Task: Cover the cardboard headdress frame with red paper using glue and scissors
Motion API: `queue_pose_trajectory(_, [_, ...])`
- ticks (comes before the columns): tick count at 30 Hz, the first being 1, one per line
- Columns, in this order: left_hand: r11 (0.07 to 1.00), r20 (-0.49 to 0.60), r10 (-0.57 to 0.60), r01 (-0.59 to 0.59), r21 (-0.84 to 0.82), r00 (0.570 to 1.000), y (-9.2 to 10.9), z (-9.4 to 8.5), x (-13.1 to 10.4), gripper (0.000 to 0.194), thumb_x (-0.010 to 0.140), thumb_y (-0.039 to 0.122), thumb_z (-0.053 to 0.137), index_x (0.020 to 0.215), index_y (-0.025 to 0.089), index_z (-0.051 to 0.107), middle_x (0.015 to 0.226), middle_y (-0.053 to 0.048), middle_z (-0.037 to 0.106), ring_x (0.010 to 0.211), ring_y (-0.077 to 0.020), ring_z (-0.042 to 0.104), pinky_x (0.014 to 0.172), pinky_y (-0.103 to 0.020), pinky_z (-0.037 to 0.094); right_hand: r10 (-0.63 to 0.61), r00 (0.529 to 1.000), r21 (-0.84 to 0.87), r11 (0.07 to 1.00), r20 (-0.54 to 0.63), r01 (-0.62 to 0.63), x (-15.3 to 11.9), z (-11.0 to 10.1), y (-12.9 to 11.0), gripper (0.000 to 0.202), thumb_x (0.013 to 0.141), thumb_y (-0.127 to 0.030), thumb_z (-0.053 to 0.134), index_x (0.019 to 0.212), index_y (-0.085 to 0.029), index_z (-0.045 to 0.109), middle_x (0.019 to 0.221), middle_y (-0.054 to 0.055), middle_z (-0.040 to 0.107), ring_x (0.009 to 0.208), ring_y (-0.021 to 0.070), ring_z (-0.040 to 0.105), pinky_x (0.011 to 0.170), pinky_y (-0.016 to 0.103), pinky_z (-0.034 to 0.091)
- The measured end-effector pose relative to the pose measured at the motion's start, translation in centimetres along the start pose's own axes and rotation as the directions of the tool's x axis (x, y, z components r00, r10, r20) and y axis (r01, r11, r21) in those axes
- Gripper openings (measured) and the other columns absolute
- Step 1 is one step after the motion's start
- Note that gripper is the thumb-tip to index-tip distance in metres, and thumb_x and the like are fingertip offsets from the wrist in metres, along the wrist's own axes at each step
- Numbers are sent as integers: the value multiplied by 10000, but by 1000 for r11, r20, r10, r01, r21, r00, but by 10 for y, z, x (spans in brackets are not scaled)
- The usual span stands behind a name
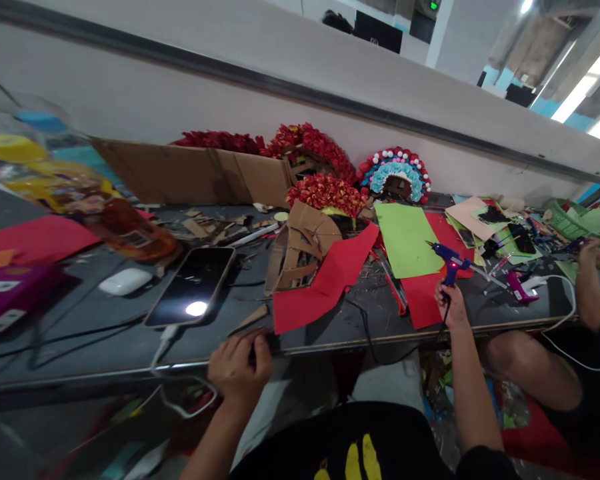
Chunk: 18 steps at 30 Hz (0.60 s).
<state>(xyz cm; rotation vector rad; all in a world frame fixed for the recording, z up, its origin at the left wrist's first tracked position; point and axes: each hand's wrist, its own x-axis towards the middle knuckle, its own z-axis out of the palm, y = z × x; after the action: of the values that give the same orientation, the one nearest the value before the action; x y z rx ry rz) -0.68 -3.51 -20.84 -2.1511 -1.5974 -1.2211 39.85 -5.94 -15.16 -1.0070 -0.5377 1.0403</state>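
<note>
My right hand [451, 303] is wrapped round the handle of a blue hot glue gun [451, 259] with a small red light, held above the table's front edge. My left hand [241, 363] rests at the table edge with its fingers curled; what it holds, if anything, is hidden. Just beyond it lies a small brown cardboard scrap [250, 319]. A bent red sheet [325, 280] leans against a cut cardboard piece [303, 247] in the middle. Left of these lies a phone [193, 287] with a white cable plugged in.
Green paper [404, 237] overlaps red paper. Red flowered arches [313, 150] and a blue-and-red arch [394, 175] stand by the wall. At left are a drink bottle [95, 207] and a white case [125, 281]. Another person's hands [591, 263] are at far right.
</note>
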Motion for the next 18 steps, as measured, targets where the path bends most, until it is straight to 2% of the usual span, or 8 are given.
queue_pose_trajectory(5, [1000,-25,15,-15,19,1000,1,-1,1,123,819,148,465,819,190,580,743,-100,674,682,-245,609,635,-369,441,-20,999,-11,1000,-44,19,-1,2,0,350,594,-415,750,758,-182,548,569,-63,484,434,33,404,358,143,282])
queue_pose_trajectory(9, [997,1,30,-30,69,1000,1,-2,4,116,788,152,491,827,234,562,743,-17,671,690,-222,629,639,-353,467,-83,990,-42,996,-116,79,-1,3,3,470,603,-601,694,747,-183,534,542,-65,472,410,35,389,340,150,247])
queue_pose_trajectory(12, [990,-159,127,-115,81,979,2,2,9,95,790,160,492,795,225,561,689,-14,659,628,-202,606,585,-319,441,-157,970,-75,987,-184,145,-3,0,0,459,631,-604,679,766,-206,494,539,-79,483,397,35,394,344,145,232])
queue_pose_trajectory(15, [978,-291,208,-190,89,934,2,7,13,106,800,161,492,735,195,570,619,-48,638,562,-192,555,532,-299,386,-298,928,-259,936,-225,238,-8,-12,-15,426,678,-574,660,862,-236,476,572,-88,509,399,45,401,362,152,250])
queue_pose_trajectory(16, [976,-298,215,-198,89,930,2,8,13,112,801,157,494,728,188,573,614,-56,637,559,-192,547,533,-297,379,-365,904,-371,889,-222,268,-10,-19,-24,418,703,-578,634,893,-240,477,589,-84,515,408,52,406,371,161,265])
queue_pose_trajectory(18, [976,-281,218,-204,79,935,1,9,13,114,802,149,495,735,180,582,626,-67,644,569,-192,546,548,-296,378,-493,850,-613,735,-188,290,-13,-34,-44,411,756,-600,558,927,-233,489,619,-64,522,443,75,429,402,190,309])
